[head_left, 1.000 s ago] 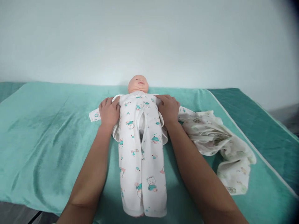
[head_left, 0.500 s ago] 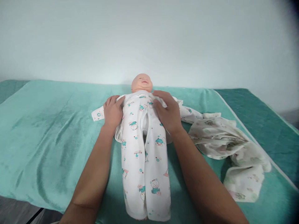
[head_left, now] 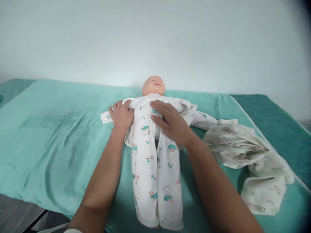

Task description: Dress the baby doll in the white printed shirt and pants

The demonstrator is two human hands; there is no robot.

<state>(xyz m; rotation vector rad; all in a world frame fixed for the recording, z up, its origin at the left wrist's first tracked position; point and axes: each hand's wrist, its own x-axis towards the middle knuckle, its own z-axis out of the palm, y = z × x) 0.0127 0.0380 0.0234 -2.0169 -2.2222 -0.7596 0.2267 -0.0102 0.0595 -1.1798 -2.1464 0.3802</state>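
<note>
The doll (head_left: 156,174) lies on its back in the middle of the bench (head_left: 60,136), its long axis running straight away from you: head to the far edge, feet to the near edge. Your left hand (head_left: 122,114) rests open on its side by the sleeve. Your right hand (head_left: 170,121) lies flat on the chest, nearer to the midline. Neither hand grips anything. There is one doll, and one crumpled cloth (head_left: 247,149) toward the right edge.

Left grip (head_left: 122,115) palm-down, flat, right grip (head_left: 171,122) palm-down, fingers (head_left: 160,108) extended
</note>
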